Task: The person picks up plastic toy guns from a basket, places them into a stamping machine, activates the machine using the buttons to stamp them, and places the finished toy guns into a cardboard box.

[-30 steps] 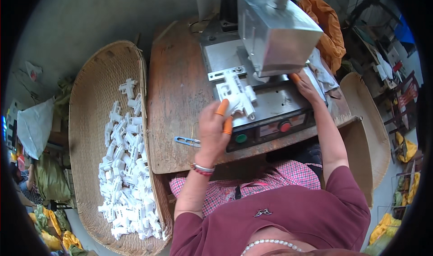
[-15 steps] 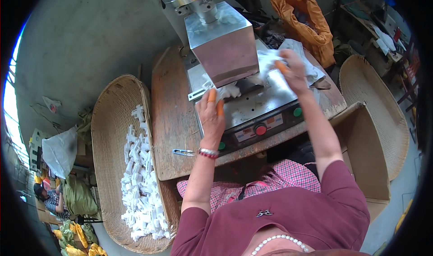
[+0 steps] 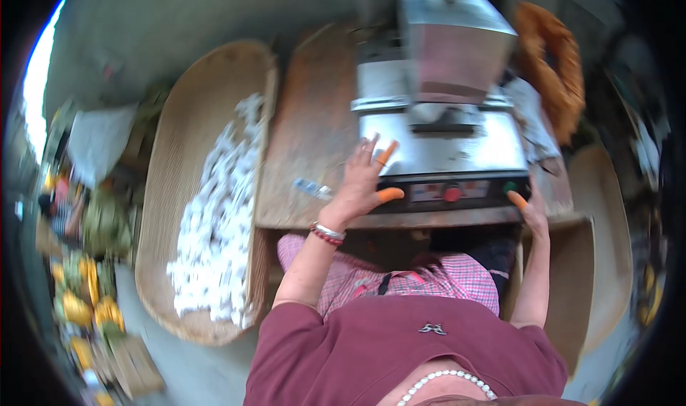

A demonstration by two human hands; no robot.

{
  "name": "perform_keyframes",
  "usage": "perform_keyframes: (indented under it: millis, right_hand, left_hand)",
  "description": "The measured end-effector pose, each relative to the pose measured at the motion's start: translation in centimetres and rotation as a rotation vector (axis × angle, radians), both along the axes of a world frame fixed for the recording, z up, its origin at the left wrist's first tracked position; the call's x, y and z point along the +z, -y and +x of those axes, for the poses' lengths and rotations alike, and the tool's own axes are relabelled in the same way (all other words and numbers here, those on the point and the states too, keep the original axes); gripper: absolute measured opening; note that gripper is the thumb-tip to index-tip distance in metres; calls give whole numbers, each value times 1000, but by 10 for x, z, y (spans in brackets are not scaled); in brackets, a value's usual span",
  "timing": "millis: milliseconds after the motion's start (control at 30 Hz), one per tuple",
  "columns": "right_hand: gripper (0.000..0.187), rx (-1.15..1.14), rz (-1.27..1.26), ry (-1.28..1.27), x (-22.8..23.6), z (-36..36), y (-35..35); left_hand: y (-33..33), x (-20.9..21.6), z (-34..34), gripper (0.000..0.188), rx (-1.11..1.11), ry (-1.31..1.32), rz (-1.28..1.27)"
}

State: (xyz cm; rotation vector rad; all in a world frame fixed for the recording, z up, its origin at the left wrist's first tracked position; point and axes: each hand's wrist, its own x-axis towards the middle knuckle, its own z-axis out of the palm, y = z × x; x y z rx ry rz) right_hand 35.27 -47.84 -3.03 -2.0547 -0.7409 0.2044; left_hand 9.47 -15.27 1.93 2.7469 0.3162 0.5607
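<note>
My left hand (image 3: 357, 184) is open, fingers spread over the left front corner of the press's metal bed (image 3: 414, 149). Its thumb, in an orange finger cot, lies on the left end of the front control panel (image 3: 421, 193). My right hand (image 3: 534, 211) holds nothing. Its cot-covered thumb is at the green button (image 3: 510, 187) on the panel's right end, with the index finger apart from it. Between the hands sits a red button (image 3: 452, 193). Under the blocky metal press head (image 3: 461, 56), a blurred white piece (image 3: 434, 113) lies by a dark block (image 3: 443, 127).
A long woven basket (image 3: 164, 156) with many white plastic parts (image 3: 214, 227) stands left of the worn wooden table (image 3: 300, 113). Small blue-handled snips (image 3: 312, 187) lie on the table. To the right are a white cloth (image 3: 532, 116), an orange sack (image 3: 547, 63), a cardboard box (image 3: 557, 284) and another basket (image 3: 607, 241).
Both hands have drawn back from under the press head to the front panel, the right one down to its green button. The view has shifted, so the press appears farther right.
</note>
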Motion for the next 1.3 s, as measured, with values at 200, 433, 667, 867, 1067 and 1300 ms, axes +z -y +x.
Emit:
perform_keyframes:
  millis: [200,433,667,867,1067,1300]
  right_hand:
    - [65,36,26,72,-58,48,10]
    - [65,-7,-16,-192,-18,13,12]
    - [62,-137,69,116,6,0,2]
    - [40,-145,-121,266,63,-20,-91]
    - [36,308,141,500,43,23,-162]
    - [25,106,324,570,58,34,-188]
  left_hand:
    - [-33,-30,-39,63,-154,283,-142]
    - [-293,-139,-244,34,1019,284,-149]
    - [-374,-193,-245,84,1157,-145,-417]
    - [-258,0,-150,42,653,689,-588]
    - [-19,-2,-36,47,130,410,101]
    - [17,-4,-8,43,84,498,49]
